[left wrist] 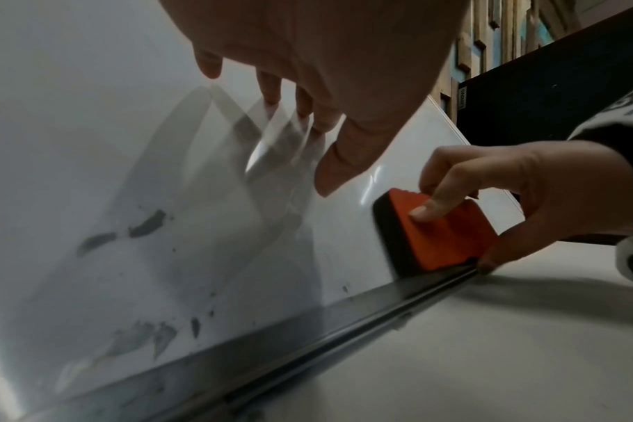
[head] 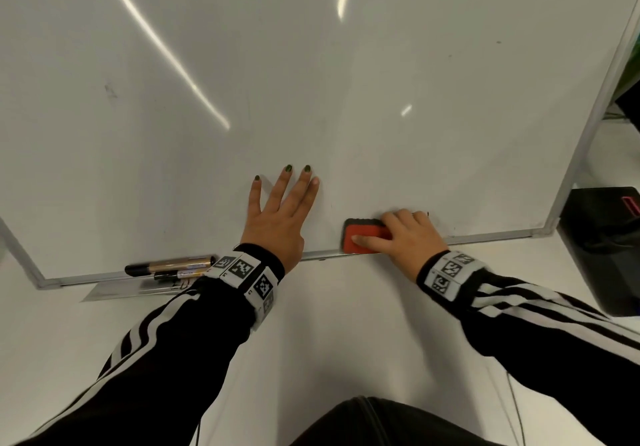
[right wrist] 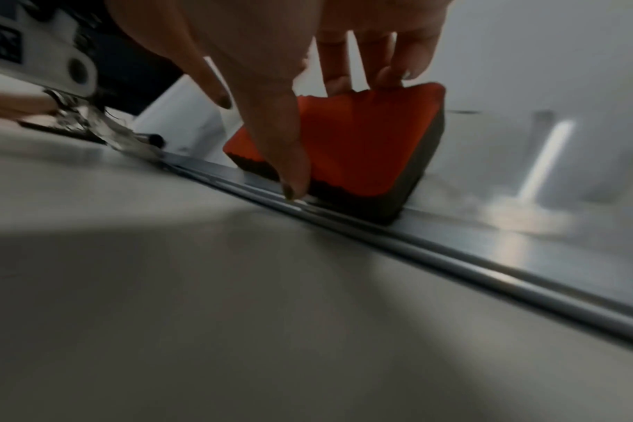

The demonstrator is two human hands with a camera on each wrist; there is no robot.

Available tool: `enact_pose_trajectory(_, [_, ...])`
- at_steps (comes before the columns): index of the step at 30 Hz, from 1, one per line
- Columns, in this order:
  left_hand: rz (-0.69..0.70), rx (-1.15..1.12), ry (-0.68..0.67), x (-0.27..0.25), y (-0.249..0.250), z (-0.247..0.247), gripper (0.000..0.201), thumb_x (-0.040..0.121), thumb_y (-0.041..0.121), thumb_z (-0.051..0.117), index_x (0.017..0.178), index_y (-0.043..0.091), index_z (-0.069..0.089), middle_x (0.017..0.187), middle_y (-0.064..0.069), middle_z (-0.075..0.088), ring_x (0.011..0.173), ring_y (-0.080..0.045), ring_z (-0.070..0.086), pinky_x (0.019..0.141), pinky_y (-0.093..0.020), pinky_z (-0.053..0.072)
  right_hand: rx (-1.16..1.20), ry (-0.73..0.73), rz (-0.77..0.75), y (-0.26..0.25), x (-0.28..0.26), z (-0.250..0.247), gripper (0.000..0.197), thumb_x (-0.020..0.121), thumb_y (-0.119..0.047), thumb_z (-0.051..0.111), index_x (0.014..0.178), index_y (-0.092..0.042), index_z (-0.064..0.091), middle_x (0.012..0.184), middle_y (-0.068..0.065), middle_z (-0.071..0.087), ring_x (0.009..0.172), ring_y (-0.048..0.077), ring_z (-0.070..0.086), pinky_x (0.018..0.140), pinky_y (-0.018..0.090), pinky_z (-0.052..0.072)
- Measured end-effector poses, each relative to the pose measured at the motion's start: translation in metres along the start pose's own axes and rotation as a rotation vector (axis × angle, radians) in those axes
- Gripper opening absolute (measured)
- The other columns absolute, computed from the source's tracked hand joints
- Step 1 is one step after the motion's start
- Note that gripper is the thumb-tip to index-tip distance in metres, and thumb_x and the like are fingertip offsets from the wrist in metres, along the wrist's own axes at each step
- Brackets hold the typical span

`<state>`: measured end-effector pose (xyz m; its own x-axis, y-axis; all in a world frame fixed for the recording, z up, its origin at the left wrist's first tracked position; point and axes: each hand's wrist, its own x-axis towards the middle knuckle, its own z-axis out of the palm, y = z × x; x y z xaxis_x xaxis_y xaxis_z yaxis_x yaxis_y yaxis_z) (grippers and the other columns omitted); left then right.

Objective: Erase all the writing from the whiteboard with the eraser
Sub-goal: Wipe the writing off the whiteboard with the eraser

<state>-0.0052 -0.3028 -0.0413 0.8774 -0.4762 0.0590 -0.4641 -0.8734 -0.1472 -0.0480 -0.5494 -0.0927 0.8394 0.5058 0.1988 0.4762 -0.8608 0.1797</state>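
A large whiteboard [head: 311, 82] with a metal frame lies flat on the white table. Its surface looks almost blank, with faint smudges at the left and small dark marks near the lower right edge. My left hand [head: 280, 217] presses flat on the board, fingers spread and straight. My right hand [head: 408, 234] grips an orange eraser [head: 363, 239] with a black felt base, held against the board at its near frame. In the left wrist view the eraser [left wrist: 441, 237] sits at the frame rail; in the right wrist view my thumb and fingers pinch the eraser [right wrist: 362, 142].
Two markers [head: 173, 267] lie on a tray by the board's near left frame. A black box [head: 602, 244] stands off the board's right corner. The white table [head: 346, 324] extends toward me, with dark clothing at the bottom edge.
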Motion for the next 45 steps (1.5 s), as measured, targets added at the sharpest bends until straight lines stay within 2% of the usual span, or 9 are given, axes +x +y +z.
enact_pose_trajectory(3, [0.002,0.009,0.023,0.001,-0.001,0.002,0.091,0.078,0.016,0.048,0.147,0.025,-0.012,0.156,0.007,-0.012,0.142,-0.019,-0.013,0.111,-0.054,-0.012,0.016,-0.026,-0.042,-0.021,0.018,-0.007,0.05,0.067,-0.019,0.057,0.113,-0.037,0.063,0.097,0.012,0.061,0.079,0.031,0.057,0.066,0.039,0.044])
enact_pose_trajectory(13, [0.025,-0.045,0.106,0.001,-0.006,0.01,0.094,0.072,0.011,0.059,0.147,0.028,0.005,0.156,0.009,0.007,0.142,-0.017,0.002,0.11,-0.053,-0.01,-0.105,-0.147,0.049,0.078,-0.064,-0.009,0.085,0.046,-0.002,0.082,0.113,-0.04,0.046,0.093,0.012,0.061,0.077,0.028,0.051,0.061,0.035,0.034])
enact_pose_trajectory(17, [0.008,-0.043,0.122,0.001,-0.003,0.012,0.095,0.069,0.01,0.062,0.147,0.026,0.01,0.156,0.007,0.009,0.142,-0.019,0.005,0.11,-0.052,-0.008,-0.055,-0.053,0.117,0.062,-0.051,0.0,0.076,0.054,-0.001,0.076,0.112,-0.04,0.048,0.095,0.012,0.06,0.077,0.029,0.053,0.063,0.036,0.036])
enact_pose_trajectory(22, [-0.044,-0.025,0.029,0.002,0.008,0.01,0.094,0.08,0.015,0.05,0.144,0.025,-0.019,0.154,0.006,-0.018,0.14,-0.021,-0.02,0.109,-0.051,-0.018,0.018,0.036,0.073,0.028,-0.018,-0.001,0.059,0.066,-0.012,0.06,0.117,-0.039,0.047,0.098,0.011,0.061,0.079,0.03,0.057,0.065,0.039,0.04])
enact_pose_trajectory(27, [-0.059,-0.017,0.022,0.001,0.009,0.01,0.095,0.081,0.016,0.048,0.142,0.025,-0.024,0.151,0.007,-0.024,0.139,-0.02,-0.022,0.109,-0.053,-0.017,0.001,0.009,0.219,0.072,-0.051,-0.014,0.079,0.053,-0.01,0.083,0.115,-0.04,0.046,0.099,0.014,0.06,0.079,0.032,0.057,0.064,0.04,0.041])
enact_pose_trajectory(32, [-0.043,-0.021,0.065,0.001,0.006,0.011,0.095,0.077,0.015,0.052,0.146,0.025,-0.012,0.156,0.007,-0.01,0.142,-0.019,-0.012,0.109,-0.052,-0.016,0.036,-0.024,0.322,0.081,-0.061,-0.022,0.081,0.051,-0.006,0.086,0.115,-0.035,0.045,0.098,0.018,0.059,0.079,0.036,0.056,0.064,0.045,0.044])
enact_pose_trajectory(38, [-0.053,-0.025,0.059,0.002,0.008,0.012,0.094,0.078,0.017,0.051,0.146,0.026,-0.013,0.156,0.008,-0.011,0.142,-0.019,-0.014,0.108,-0.051,-0.018,0.044,-0.015,0.111,0.019,-0.018,-0.001,0.061,0.064,-0.014,0.07,0.114,-0.038,0.045,0.098,0.013,0.061,0.079,0.033,0.059,0.063,0.041,0.044])
enact_pose_trajectory(42, [-0.049,-0.029,0.059,0.001,0.006,0.014,0.096,0.077,0.014,0.053,0.146,0.028,-0.013,0.154,0.01,-0.014,0.142,-0.019,-0.013,0.109,-0.052,-0.016,-0.012,0.01,0.067,0.037,-0.029,-0.008,0.047,0.077,-0.015,0.05,0.116,-0.039,0.045,0.102,0.011,0.062,0.081,0.031,0.057,0.063,0.039,0.042])
enact_pose_trajectory(45, [-0.043,-0.028,0.062,0.002,0.005,0.015,0.096,0.078,0.015,0.052,0.145,0.028,-0.015,0.153,0.011,-0.018,0.141,-0.018,-0.015,0.109,-0.052,-0.017,-0.051,-0.053,0.148,0.083,-0.064,-0.013,0.068,0.064,-0.009,0.076,0.116,-0.039,0.045,0.103,0.015,0.061,0.082,0.034,0.058,0.064,0.042,0.041])
